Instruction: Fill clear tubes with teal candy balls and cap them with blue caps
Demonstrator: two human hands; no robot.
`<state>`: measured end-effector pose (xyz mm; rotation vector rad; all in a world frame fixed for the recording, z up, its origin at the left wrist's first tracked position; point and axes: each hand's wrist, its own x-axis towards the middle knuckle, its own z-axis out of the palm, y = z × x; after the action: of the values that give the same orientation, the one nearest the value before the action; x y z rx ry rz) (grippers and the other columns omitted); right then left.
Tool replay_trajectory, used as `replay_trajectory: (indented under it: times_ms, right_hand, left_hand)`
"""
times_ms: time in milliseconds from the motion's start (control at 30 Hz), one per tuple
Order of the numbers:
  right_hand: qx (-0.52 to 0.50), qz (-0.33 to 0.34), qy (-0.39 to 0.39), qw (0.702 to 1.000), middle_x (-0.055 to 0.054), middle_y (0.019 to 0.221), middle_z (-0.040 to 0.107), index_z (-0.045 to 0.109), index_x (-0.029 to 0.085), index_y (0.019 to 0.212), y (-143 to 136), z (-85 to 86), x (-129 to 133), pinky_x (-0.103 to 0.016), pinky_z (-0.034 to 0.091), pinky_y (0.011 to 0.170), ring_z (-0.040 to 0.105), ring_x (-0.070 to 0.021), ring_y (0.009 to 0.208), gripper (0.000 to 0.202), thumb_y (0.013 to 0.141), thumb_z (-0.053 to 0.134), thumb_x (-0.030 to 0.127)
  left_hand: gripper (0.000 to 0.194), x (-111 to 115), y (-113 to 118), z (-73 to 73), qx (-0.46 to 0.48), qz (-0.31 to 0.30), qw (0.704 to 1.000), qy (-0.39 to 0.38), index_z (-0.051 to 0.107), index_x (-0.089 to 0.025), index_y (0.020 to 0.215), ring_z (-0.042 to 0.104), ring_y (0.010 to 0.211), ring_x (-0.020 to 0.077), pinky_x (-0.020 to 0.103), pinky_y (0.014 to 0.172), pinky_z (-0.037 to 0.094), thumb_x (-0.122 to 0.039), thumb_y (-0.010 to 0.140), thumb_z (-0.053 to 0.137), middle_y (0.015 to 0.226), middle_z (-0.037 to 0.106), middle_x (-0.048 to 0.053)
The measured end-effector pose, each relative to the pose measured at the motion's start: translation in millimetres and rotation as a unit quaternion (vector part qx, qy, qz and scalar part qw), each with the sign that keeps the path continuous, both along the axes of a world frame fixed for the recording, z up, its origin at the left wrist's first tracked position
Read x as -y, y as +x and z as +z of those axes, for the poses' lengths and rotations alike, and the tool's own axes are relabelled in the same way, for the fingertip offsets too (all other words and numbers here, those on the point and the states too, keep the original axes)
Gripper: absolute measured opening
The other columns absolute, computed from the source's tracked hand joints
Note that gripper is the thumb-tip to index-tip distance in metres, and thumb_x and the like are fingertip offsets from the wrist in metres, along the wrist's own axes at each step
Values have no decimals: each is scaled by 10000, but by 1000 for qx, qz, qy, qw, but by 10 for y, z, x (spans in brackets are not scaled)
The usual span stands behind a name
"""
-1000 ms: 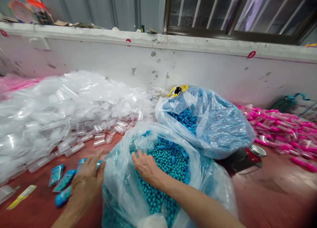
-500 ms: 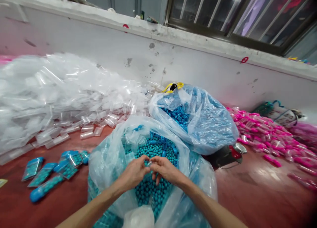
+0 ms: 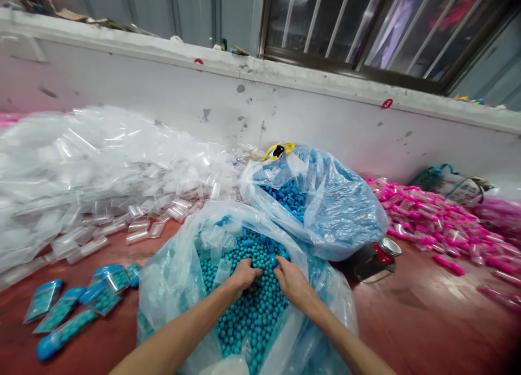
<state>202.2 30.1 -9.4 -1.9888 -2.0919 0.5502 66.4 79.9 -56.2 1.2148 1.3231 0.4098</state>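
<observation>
An open clear plastic bag (image 3: 171, 272) of teal beads (image 3: 240, 326) lies in front of me, with several clear plastic sleeves (image 3: 215, 239) and blue caps (image 3: 272, 245) on the beads. My left hand (image 3: 246, 275) is over the middle of the beads, its fingers curled; whatever they hold is hidden. To its right, my right hand (image 3: 292, 281) reaches in with thumb and fingers closing at a blue cap. Bead-filled clear packs (image 3: 61, 310) with blue ends rest on the red table at the left.
A heap of clear sleeves (image 3: 101, 169) covers the back left. Behind the bead bag sits another bag (image 3: 345, 201) holding blue caps. A dark container with a silver lid (image 3: 389, 247) stands right of it, near pink pieces (image 3: 443, 217). A white wall (image 3: 325, 120) runs behind.
My hands, together over the beads before, have come apart. The right has moved right toward the blue caps, while the left has dropped lower among the beads. The whole view has shifted slightly.
</observation>
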Motion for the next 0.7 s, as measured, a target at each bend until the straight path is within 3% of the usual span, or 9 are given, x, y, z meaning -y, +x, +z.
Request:
replay_trajectory:
  times_ms: [167, 300, 533, 700]
  right_hand:
    - [97, -41, 47, 993, -127, 1017, 613, 483, 125, 1097, -140, 45, -283, -274, 383, 769, 564, -208, 958, 290, 856, 379, 250]
    - [121, -40, 47, 991, -157, 978, 621, 476, 97, 1093, -235, -6, -438, -305, 383, 760, 574, -234, 927, 307, 801, 470, 193]
    - [120, 13, 95, 988, -108, 913, 596, 529, 144, 861, -164, -4, -188, -308, 363, 781, 525, -230, 920, 100, 812, 455, 191]
    - [44, 99, 83, 991, -55, 829, 590, 494, 166, 939, -223, 34, -79, -246, 379, 648, 551, -177, 781, 132, 841, 409, 183]
  left_hand:
    - [303, 41, -185, 28, 157, 22, 983, -88, 436, -189, 782, 507, 468, 98, 208, 452, 371, -353, 601, 615, 599, 483, -57]
    - [419, 127, -332, 108, 236, 35, 964, -119, 460, -177, 799, 516, 543, 106, 218, 504, 377, -383, 518, 691, 625, 506, -40]
    - [358, 275, -496, 167, 299, 47, 948, -97, 448, -169, 793, 507, 556, 76, 205, 540, 355, -371, 597, 669, 655, 548, -37]
    - [398, 312, -496, 157, 257, 21, 966, -30, 406, -179, 795, 546, 511, 98, 188, 461, 337, -466, 619, 618, 605, 571, -33]
